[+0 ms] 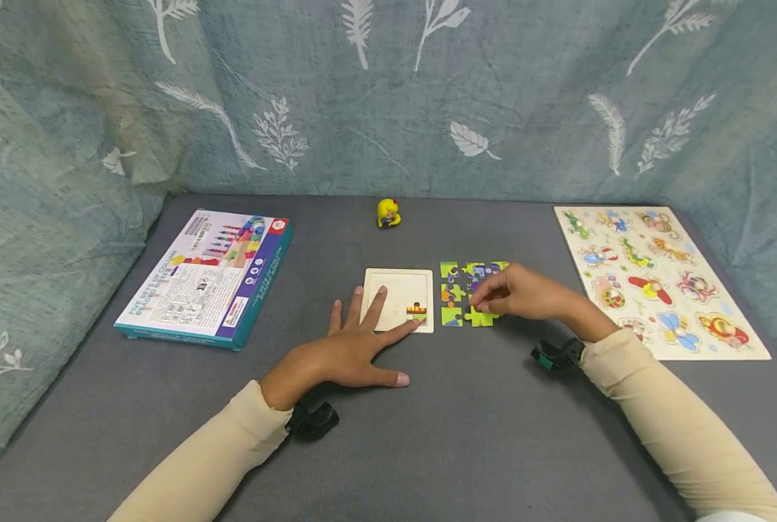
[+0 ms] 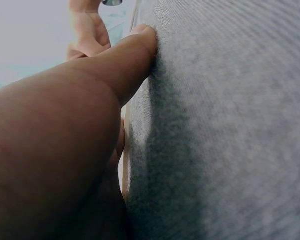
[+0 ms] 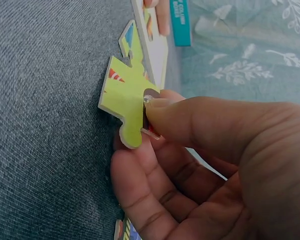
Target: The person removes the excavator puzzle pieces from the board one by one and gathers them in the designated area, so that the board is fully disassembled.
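My left hand (image 1: 356,351) lies with fingers spread over the lower left of a cream square puzzle tray (image 1: 398,283). Its index fingertip rests at a small puzzle piece (image 1: 417,309) in the tray's lower right corner. The thumb extends onto the table in front of the tray. Between thumb and fingers, my right hand (image 1: 525,290) pinches a yellow-green puzzle piece (image 3: 125,87) with a red-and-white striped mark. Other loose puzzle pieces (image 1: 452,293) lie in rows right of the tray, some partly hidden behind the right hand.
A boxed game (image 1: 199,283) lies at the left of the grey table (image 1: 467,442). At the right is a board of cartoon insects and animals (image 1: 656,283). A small yellow toy figure (image 1: 388,213) stands at the back, before a leaf-patterned curtain (image 1: 388,94).
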Demonstrator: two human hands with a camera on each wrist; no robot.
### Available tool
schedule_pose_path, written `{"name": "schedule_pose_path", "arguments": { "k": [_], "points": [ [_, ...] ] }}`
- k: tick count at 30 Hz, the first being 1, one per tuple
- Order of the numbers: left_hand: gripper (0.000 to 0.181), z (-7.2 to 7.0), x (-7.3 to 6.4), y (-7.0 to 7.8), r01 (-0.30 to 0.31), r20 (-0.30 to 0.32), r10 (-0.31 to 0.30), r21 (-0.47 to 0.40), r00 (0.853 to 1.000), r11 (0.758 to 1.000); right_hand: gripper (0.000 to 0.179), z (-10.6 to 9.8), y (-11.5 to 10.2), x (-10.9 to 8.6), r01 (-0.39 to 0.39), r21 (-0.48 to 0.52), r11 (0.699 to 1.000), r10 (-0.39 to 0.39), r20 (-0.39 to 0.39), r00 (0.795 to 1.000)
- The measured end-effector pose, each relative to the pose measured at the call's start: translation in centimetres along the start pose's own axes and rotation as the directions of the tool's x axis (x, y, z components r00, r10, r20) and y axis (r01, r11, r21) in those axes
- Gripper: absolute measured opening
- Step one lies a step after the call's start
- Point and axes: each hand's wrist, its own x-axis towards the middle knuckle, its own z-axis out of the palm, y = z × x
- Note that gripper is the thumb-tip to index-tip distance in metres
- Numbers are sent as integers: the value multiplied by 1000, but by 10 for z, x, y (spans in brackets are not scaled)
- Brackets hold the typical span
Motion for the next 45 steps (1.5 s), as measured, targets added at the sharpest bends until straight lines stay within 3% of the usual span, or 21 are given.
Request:
{"name": "schedule_pose_path", "arguments": {
  "k": [9, 22, 29, 36, 41, 45],
  "points": [
    [84, 1, -1, -1, -11, -11, 11, -12, 1000, 1000, 17, -5, 4, 0, -23, 58, 998, 24, -19, 1000],
    [84, -1, 1, 0, -25, -13, 25, -12, 1000, 1000, 21, -7, 2, 2, -44, 46, 998, 47, -61, 997],
    [85, -1, 5, 0, -94, -69, 94, 1, 993, 996, 21, 2, -3, 14, -21, 12, 1000, 22, -59, 998],
    [83, -3, 11, 5, -167, -105, 162, -40, 981, 985, 23, 6, -14, 25, 9, 28, 1000, -7, -56, 998],
    [94, -1, 13, 7, -136, -77, 134, -24, 988, 990, 24, 9, -21, 32, 21, 24, 999, -20, -50, 999],
    [101, 3, 14, 10, -100, -53, 102, 47, 993, 994, 25, 14, -24, 39, 42, 21, 999, -41, -43, 998]
  ]
}}
